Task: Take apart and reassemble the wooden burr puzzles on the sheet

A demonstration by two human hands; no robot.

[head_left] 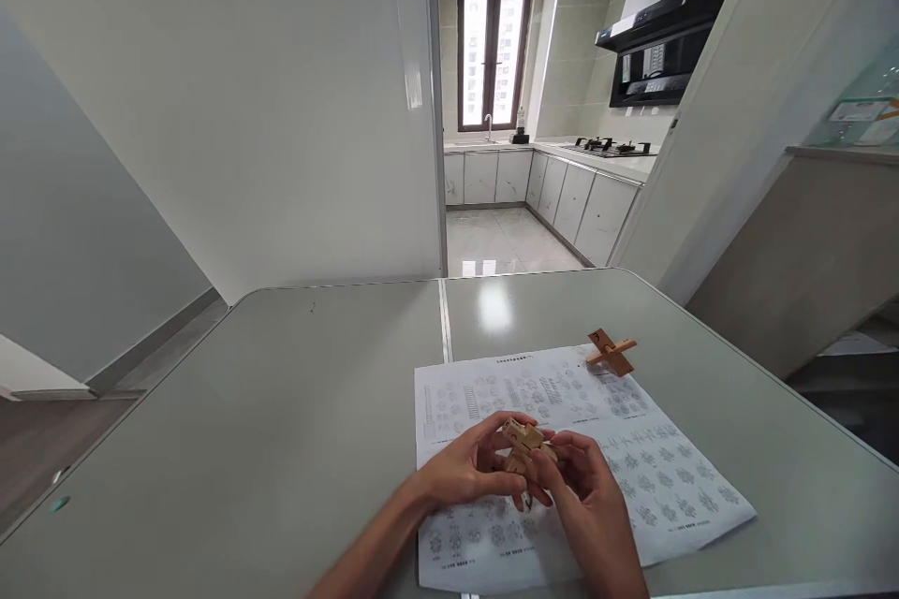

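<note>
Both hands met just above the printed instruction sheet (632, 449) on the desk (281, 412), the left hand (467, 471) and right hand (586, 487) each with fingers closed narrowly on a small wooden interlocking puzzle (523, 449) held between them. It looked like mid-assembly, pieces being fitted together. A second, cross-shaped wooden puzzle (611, 352) lay at the sheet's far right corner, well apart. The next move likely called for a fine, aligned slide of one piece
</note>
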